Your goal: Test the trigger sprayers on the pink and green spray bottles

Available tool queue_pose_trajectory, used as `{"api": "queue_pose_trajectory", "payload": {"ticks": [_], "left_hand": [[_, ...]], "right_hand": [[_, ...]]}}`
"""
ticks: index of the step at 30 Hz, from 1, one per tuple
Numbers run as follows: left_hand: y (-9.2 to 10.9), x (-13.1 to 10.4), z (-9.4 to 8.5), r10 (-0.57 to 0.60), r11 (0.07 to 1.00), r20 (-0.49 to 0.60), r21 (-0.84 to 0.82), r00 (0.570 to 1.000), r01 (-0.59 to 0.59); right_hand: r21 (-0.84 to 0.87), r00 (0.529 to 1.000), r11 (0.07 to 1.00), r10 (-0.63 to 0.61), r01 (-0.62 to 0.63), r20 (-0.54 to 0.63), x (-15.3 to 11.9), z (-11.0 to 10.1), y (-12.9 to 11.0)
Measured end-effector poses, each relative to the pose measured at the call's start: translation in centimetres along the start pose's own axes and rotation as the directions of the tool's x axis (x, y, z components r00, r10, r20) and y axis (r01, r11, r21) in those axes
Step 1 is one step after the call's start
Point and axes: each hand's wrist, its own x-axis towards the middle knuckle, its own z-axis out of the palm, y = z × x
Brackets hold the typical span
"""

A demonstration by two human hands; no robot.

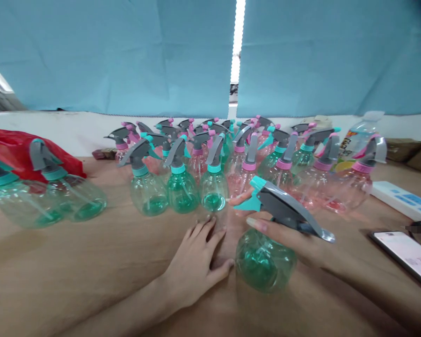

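My right hand (284, 234) is wrapped round the neck of a green spray bottle (263, 262) with a grey and teal trigger head, tilted above the wooden table (119, 276). Flat on the table, left of that bottle, lies my left hand (196, 262), its fingers spread and nothing in them. Just beyond its fingertips stands another green spray bottle (214, 189), beside a darker green one (182, 189). Pink spray bottles (347, 187) stand behind my right hand.
Several more spray bottles fill the back. Two green bottles (77, 199) stand at the left by a red plastic bag (63, 157). At the right are a power strip (403, 199), a phone (407, 252) and a clear drink bottle (359, 135).
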Motion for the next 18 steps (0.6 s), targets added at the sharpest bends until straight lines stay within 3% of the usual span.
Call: {"api": "queue_pose_trajectory", "payload": {"ticks": [3, 10, 18], "left_hand": [[-0.07, -0.05, 0.02, 0.010, 1.000, -0.005, -0.003, 1.000, -0.010], [-0.04, 0.00, -0.05, 0.013, 1.000, 0.021, 0.018, 1.000, -0.014], [0.07, 0.03, -0.07, 0.012, 1.000, 0.013, 0.019, 1.000, -0.012]], "right_hand": [[0.145, 0.999, 0.989, -0.002, -0.004, 0.042, 0.08, 0.06, 0.18], [0.191, 0.999, 0.981, 0.035, -0.043, 0.041, 0.04, 0.05, 0.22], [0.110, 1.000, 0.994, 0.007, -0.008, 0.013, 0.13, -0.08, -0.19]]}}
